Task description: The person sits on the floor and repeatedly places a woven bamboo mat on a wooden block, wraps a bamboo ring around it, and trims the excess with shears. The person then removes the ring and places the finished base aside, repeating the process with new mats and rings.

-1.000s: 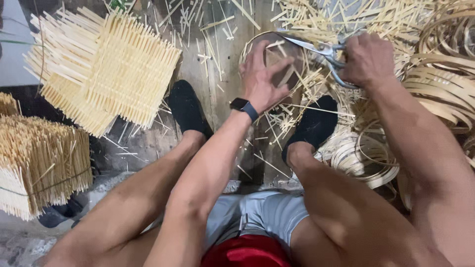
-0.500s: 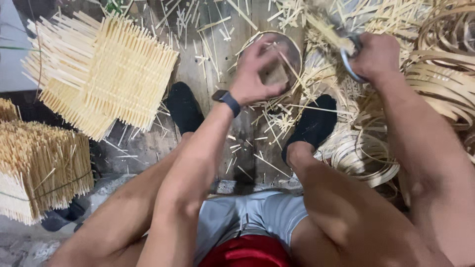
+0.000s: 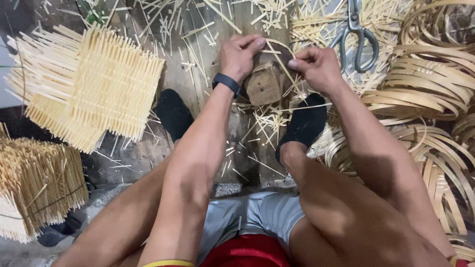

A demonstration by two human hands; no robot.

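Woven bamboo mats (image 3: 94, 94) are lying stacked at the left, one running off the frame's left edge, and coiled bamboo strip hoops (image 3: 425, 89) are crowding the right side and running past its edge. Between them, a narrow stretch of splinter-strewn wooden floor (image 3: 198, 79) is giving the hands their only working room. The left hand (image 3: 240, 57) and right hand (image 3: 316, 66) are each pinching a thin bamboo hoop (image 3: 277, 47) over a small wooden block (image 3: 264, 86); the hoop's lower arc is probably hidden behind the hands. Scissors (image 3: 358, 37) are lying untouched just beyond the right hand, their tips cut off at the top.
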